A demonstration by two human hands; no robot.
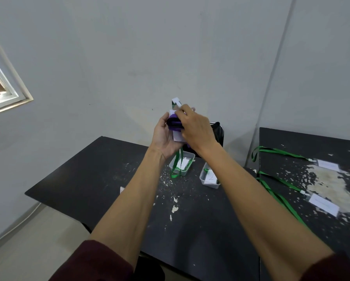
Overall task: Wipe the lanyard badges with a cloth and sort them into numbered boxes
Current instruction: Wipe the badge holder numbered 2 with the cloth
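White green-lanyard badges (324, 204): I count three loose, print unreadable, plus two clear plastic boxes (209, 184). My left grip (166, 136) clasps one badge (177, 136); my right grip (196, 128) pinches purple cloth (173, 123).

badge (177, 137): mostly covered by cloth (174, 123) | boxes (209, 185): numbers unreadable

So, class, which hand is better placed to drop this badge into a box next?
Probably left: the left hand cradles the badge, its lanyard dangling over the box below, while the right hand holds the cloth.
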